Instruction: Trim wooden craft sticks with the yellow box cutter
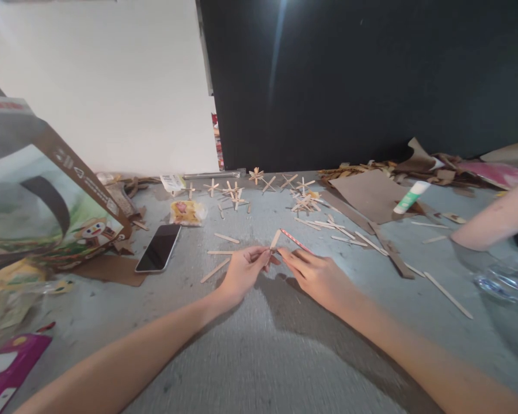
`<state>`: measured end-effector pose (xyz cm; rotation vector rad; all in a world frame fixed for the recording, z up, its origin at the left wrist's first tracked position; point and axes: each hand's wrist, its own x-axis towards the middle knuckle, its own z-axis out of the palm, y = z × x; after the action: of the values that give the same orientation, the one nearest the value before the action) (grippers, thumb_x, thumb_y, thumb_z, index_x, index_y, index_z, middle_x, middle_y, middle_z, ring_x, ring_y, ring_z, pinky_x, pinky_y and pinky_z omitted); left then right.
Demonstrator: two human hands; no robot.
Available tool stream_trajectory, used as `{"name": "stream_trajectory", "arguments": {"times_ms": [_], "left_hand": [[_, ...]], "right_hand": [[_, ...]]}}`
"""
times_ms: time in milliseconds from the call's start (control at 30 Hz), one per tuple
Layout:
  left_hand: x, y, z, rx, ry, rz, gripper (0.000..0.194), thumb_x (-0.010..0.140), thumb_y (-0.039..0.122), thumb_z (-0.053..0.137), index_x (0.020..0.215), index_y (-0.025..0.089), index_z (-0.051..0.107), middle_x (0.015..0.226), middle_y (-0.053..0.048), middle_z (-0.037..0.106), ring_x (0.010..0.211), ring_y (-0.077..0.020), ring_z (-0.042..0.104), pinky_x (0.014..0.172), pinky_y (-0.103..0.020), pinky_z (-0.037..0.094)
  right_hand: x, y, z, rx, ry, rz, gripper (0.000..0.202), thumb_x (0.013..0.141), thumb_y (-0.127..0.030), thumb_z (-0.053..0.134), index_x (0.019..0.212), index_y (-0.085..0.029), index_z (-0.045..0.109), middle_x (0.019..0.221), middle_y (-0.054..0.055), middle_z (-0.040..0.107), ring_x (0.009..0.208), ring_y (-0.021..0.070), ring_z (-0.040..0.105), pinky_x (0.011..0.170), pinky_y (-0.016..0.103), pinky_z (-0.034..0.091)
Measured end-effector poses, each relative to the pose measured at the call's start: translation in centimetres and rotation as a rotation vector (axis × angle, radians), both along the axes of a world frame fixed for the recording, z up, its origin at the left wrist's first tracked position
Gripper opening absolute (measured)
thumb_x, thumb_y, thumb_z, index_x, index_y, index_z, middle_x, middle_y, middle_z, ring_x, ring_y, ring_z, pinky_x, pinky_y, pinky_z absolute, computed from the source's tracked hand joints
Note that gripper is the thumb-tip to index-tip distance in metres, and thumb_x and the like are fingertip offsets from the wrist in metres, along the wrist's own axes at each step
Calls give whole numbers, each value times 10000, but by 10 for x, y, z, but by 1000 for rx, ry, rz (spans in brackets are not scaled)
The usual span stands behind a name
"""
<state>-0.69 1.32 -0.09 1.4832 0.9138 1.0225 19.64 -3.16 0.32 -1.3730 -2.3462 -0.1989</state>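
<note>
My left hand (pixel 247 269) is closed, with a wooden stick (pixel 275 238) pinched upright between thumb and fingers. Close beside it on the right, my right hand (pixel 313 276) is closed round a thin red patterned pencil (pixel 296 240), its far end leaning toward the stick's top. The fingertips of both hands nearly meet, and what lies between them is partly hidden. Left of my left hand, a few loose sticks (pixel 216 270) lie on the grey surface (pixel 237 368). More loose sticks (pixel 347 241) are scattered beyond my right hand.
Crossed-stick pieces (pixel 234 191) stand along the back. A phone (pixel 159 248), a yellow packet (pixel 186 213) and a printed bag (pixel 56 195) are at left. At right are a glue stick (pixel 411 197), cardboard (pixel 366 192), a clear plastic item (pixel 505 280) and another person's arm (pixel 496 218).
</note>
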Motion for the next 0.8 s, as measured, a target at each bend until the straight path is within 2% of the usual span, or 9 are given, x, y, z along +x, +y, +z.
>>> {"name": "stream_trajectory", "arguments": {"times_ms": [67, 167, 300, 433, 600, 800], "left_hand": [[0, 0, -1, 2, -6, 1, 377, 878, 527, 718, 964, 167, 789, 855, -82, 790, 676, -153, 630, 687, -280, 520], [0, 0, -1, -1, 4, -8, 379, 876, 508, 720, 1012, 162, 793, 916, -103, 809, 692, -157, 648, 700, -285, 536], [1, -2, -3, 6, 21, -23, 366, 881, 498, 713, 1000, 164, 802, 862, -89, 801, 685, -160, 661, 679, -278, 542], [3, -4, -6, 35, 48, -55, 363, 895, 483, 694, 1042, 176, 820, 803, -69, 787, 693, -169, 687, 664, -271, 547], [2, -6, -7, 82, 87, -97, 320, 912, 435, 674, 1060, 191, 819, 967, -99, 823, 817, -204, 752, 714, -293, 589], [-1, -7, -6, 131, 161, -84, 346, 937, 427, 645, 1094, 163, 804, 868, -90, 801, 750, -195, 731, 721, -304, 583]], "right_hand": [[0, 1, -2, 27, 28, 14, 403, 1082, -176, 386, 1331, -207, 700, 844, 82, 710, 684, 203, 667, 573, 290, 421], [-1, 3, -6, 83, 216, 45, 345, 1097, -234, 404, 1262, -199, 706, 843, 78, 709, 686, 201, 673, 604, 287, 471], [-5, 4, -7, 120, 478, 44, 235, 1083, -311, 501, 988, -208, 691, 787, 53, 690, 606, 172, 636, 576, 271, 486], [-10, 3, -8, 114, 522, 51, 170, 1067, -330, 538, 1041, -223, 667, 821, 57, 727, 642, 182, 683, 620, 277, 534], [-12, 5, -11, 99, 548, 60, 146, 1059, -290, 527, 1004, -235, 651, 905, 74, 773, 716, 198, 737, 675, 292, 561], [-12, 6, -11, 83, 569, 57, 133, 1042, -284, 537, 981, -231, 642, 888, 76, 767, 739, 210, 745, 692, 302, 569]]}}
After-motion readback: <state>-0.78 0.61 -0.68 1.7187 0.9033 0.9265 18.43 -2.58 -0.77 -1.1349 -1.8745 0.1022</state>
